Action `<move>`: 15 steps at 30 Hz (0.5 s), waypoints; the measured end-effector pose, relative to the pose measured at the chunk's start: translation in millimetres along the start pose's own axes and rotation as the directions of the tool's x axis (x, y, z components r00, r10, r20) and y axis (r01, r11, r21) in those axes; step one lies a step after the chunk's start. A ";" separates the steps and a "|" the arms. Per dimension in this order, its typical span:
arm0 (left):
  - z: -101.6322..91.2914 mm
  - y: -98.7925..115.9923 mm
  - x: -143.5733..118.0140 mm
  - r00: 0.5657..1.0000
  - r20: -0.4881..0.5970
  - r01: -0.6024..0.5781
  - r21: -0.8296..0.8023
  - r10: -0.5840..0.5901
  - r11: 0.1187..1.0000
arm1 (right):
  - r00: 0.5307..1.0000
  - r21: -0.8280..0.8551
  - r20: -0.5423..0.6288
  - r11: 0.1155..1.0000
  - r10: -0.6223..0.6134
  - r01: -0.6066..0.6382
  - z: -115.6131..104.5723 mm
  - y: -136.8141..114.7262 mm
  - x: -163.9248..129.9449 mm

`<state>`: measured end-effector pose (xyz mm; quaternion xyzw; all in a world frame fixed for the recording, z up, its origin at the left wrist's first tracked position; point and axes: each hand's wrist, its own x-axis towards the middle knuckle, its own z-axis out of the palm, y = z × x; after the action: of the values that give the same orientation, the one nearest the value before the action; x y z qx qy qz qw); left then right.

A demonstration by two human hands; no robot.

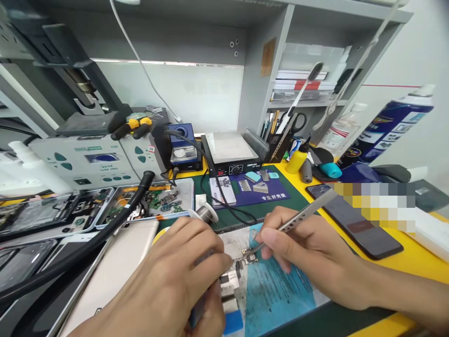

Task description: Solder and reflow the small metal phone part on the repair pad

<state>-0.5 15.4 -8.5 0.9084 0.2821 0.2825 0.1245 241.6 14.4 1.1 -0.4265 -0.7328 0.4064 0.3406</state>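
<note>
Right hand [308, 252] pinched on tweezers [298, 220] at the small board [247, 258], left hand [182, 281] wrapped round a tool: any slip could flick the part off.

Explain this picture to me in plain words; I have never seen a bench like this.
One picture, from a camera on a person's head, looking down at their own bare hands. The right hand holds metal tweezers, whose tips meet a small circuit board lying on a blue sheet. The left hand grips a tool whose tip I cannot see. Around them: a dark phone on the yellow mat, a tray of phone parts, a flat heating plate, a blue spray can and grey control boxes.
</note>
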 end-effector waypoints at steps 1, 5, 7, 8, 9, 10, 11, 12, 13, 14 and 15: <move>-0.6 0.6 0.2 1.000 -0.003 0.008 0.011 -0.008 1.000 | 1.000 -0.004 0.007 1.000 -0.015 0.015 0.7 -0.5 -0.1; -2.2 2.8 -1.7 0.999 -0.017 0.034 0.027 -0.033 0.999 | 0.998 -0.022 0.035 0.999 -0.043 0.044 1.5 -1.3 -1.2; -0.8 1.5 -3.2 1.000 -0.018 0.023 0.018 -0.023 1.000 | 0.998 -0.032 0.049 0.999 -0.041 0.043 1.1 -0.9 -1.7; 0.3 0.3 -3.7 0.999 -0.009 0.032 0.021 -0.031 0.999 | 0.998 -0.039 0.054 0.998 -0.038 0.040 0.9 -0.6 -1.9; 1.5 -1.1 -4.0 1.000 -0.009 0.029 0.020 -0.029 0.999 | 0.998 -0.044 0.059 0.998 -0.036 0.039 0.8 -0.1 -2.1; 2.6 -2.4 -4.0 0.999 -0.014 0.029 0.021 -0.029 0.999 | 0.998 -0.049 0.063 0.998 -0.031 0.034 0.8 0.3 -2.3; 3.6 -3.4 -4.0 1.000 -0.027 0.011 0.017 -0.011 1.000 | 0.997 -0.053 0.067 0.998 -0.023 0.027 0.9 0.8 -2.6; 4.4 -4.1 -4.0 0.999 -0.045 -0.008 0.015 0.008 1.000 | 0.997 -0.055 0.070 0.998 -0.011 0.015 1.0 1.3 -2.9; 5.1 -4.3 -4.1 0.998 -0.059 -0.020 0.013 0.021 1.000 | 0.997 -0.056 0.073 0.998 0.005 0.000 1.1 1.8 -3.2; 5.6 -4.2 -4.3 0.997 -0.069 -0.035 0.015 0.036 0.999 | 0.997 -0.055 0.077 0.998 0.016 -0.012 1.1 2.3 -3.6; 5.9 -3.9 -4.8 0.997 -0.072 -0.031 0.021 0.033 0.999 | 0.997 -0.056 0.077 0.998 0.023 -0.018 1.2 2.6 -3.9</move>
<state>-2.0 15.4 -16.9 0.9032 0.2746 0.3142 0.1006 243.2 11.3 -2.4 -0.4270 -0.7519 0.4059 0.2958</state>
